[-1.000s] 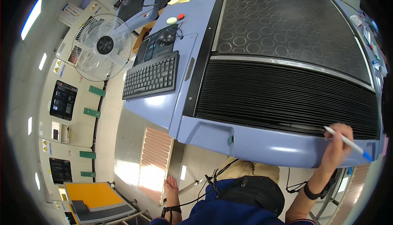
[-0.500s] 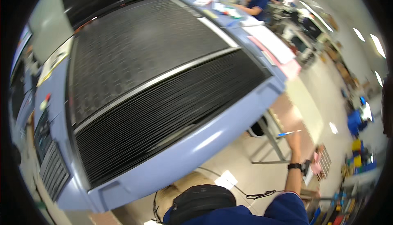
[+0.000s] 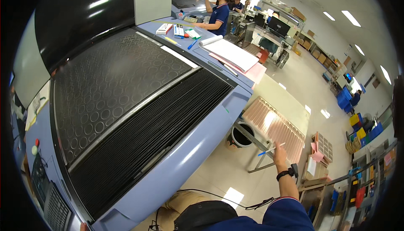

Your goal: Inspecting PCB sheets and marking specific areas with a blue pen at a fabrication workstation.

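Observation:
My right hand (image 3: 279, 156) is closed round a slim white pen (image 3: 270, 150) with a blue end. It is by the near edge of a copper-coloured panel (image 3: 269, 121) with rows of cut-outs, lying on a pale low table (image 3: 290, 98); whether they touch I cannot tell. What looks like a fingertip of my left hand (image 3: 83, 227) just shows at the bottom left, beside the blue machine's front corner; its other fingers are out of frame. Ahead lies the machine's black bed (image 3: 122, 75), marked with rings, and a ribbed black section (image 3: 155, 134) in front.
A paper pad (image 3: 231, 53), small boxes (image 3: 164, 29) and a blue pen (image 3: 193, 43) lie on the machine's right side. A keyboard (image 3: 57, 210) sits at left. Under the table stands a dark bucket (image 3: 240, 136). Farther back a co-worker (image 3: 219, 14) lifts a copper-coloured panel.
The view has swung to the right and sharpened, so the machine sits farther left in it. My right hand still holds the pen. A fingertip now shows at the bottom left.

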Demonstrator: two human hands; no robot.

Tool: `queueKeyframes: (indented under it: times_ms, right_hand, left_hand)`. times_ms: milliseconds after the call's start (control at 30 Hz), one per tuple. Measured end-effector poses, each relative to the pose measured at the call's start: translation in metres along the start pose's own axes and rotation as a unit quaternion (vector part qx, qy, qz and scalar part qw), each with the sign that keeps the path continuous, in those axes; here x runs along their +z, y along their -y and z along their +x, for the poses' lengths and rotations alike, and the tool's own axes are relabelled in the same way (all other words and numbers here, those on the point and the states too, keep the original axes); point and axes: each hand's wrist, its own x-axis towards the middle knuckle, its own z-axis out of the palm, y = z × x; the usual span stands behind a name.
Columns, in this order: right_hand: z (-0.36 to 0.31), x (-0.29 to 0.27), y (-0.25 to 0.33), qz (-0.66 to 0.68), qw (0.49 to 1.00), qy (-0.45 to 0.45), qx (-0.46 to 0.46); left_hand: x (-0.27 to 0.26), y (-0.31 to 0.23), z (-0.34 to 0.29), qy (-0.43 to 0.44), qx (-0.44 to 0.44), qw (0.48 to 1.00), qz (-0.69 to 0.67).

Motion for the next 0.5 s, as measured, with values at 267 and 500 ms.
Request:
queueKeyframes:
  times_ms: [267,500]
  right_hand:
    - [0.095,-0.180,0.005,0.261,0.894,-0.350,0.097]
    - [0.057,-0.306,0.205,0.774,0.610,-0.172,0.021]
  left_hand:
    - [0.019,-0.013,-0.022,-0.058,0.200,0.976,0.056]
    - [0.028,0.002,-0.025,-0.157,0.206,0.966,0.021]
